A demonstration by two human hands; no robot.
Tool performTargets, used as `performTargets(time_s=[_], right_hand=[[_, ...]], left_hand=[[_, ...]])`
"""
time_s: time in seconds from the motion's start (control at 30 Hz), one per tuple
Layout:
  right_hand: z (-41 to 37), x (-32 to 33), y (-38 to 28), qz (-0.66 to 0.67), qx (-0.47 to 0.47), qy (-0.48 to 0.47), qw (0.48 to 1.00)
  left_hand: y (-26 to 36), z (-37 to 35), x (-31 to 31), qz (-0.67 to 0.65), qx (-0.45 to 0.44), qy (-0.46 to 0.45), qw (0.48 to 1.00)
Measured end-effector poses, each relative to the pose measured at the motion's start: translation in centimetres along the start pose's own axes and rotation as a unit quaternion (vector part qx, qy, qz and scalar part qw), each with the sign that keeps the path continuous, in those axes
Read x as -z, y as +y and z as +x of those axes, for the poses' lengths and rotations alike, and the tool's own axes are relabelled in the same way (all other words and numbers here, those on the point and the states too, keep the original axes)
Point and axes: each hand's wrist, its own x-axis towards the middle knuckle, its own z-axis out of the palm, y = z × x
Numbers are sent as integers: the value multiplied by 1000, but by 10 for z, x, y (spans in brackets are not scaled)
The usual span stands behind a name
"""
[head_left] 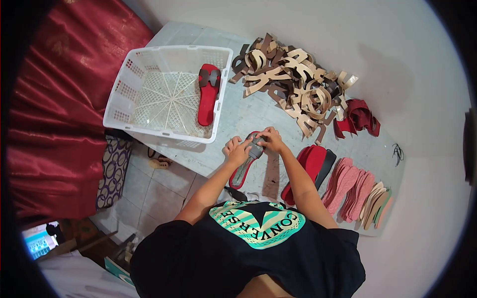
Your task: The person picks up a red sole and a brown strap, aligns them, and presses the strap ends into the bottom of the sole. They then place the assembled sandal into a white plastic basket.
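Observation:
A sandal (240, 174) with a red rim and a greyish middle lies on the table in front of me, with its toe end pointing away. A dark grey strap (255, 150) crosses its upper part. My left hand (237, 150) is closed on the strap from the left, fingertips pressing on it. My right hand (271, 140) pinches the strap's right side near the toe end. The fingers partly hide where the strap meets the sole.
A white plastic basket (161, 133) holds a finished-looking red sandal (206, 107) with a brown strap. Beige and brown straps (298, 74) are heaped by the wall, beside dark red pieces (358, 118). Red soles (313, 164) and pink soles (340, 184) lie right of my right arm.

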Motion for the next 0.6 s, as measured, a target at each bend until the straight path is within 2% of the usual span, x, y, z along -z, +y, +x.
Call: performTargets(time_s=[0.07,0.13,0.2,0.27,0.33,0.37,0.43,0.47,0.53,0.57,0.6], right_hand=[[2,0,1,-34,2,13,999],[4,1,3,-25,0,2,1000],[6,1,5,-15,-4,-11,1000],[8,2,7,-20,47,-9,999],[8,4,5,-14,46,-8,999],[7,4,4,-8,44,-4,999],[5,2,4,-12,40,0,999],[5,2,4,-18,38,6,999],[6,1,5,-16,35,6,999],[6,0,6,-15,34,5,999],[6,1,6,-15,32,5,999]], left_hand=[[0,-2,2,-9,3,9,1000],[1,0,2,-60,30,-31,997],[0,0,-2,-77,27,-19,997],[-4,0,-8,-94,22,-8,995],[-10,3,-8,-197,-13,-6,980],[-11,2,-10,-197,-11,-7,980],[-6,1,-8,-314,16,33,949],[-3,-1,-7,-313,16,32,949],[5,-7,-8,-181,-13,127,975],[8,-8,-10,-181,-13,125,975],[15,-11,-7,-126,9,182,975]])
